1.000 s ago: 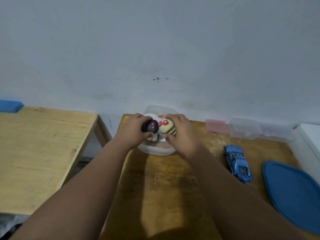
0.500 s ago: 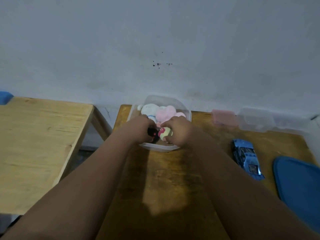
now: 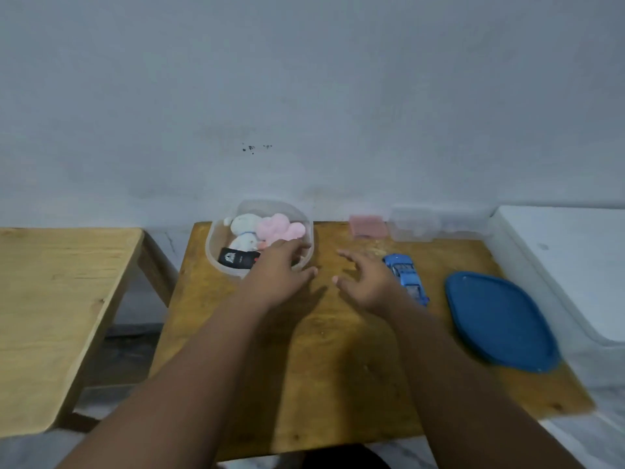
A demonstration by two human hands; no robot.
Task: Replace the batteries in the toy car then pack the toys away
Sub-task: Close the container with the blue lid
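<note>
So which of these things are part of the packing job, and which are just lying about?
Job:
- clear tub holding white plush, pink plush, black toy
- blue toy car
- blue lid

Lying about:
- pink box
- small clear boxes
- side table

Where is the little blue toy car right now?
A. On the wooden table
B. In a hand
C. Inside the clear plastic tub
A: the little blue toy car rests on the brown wooden table, partly behind the open right hand.
</note>
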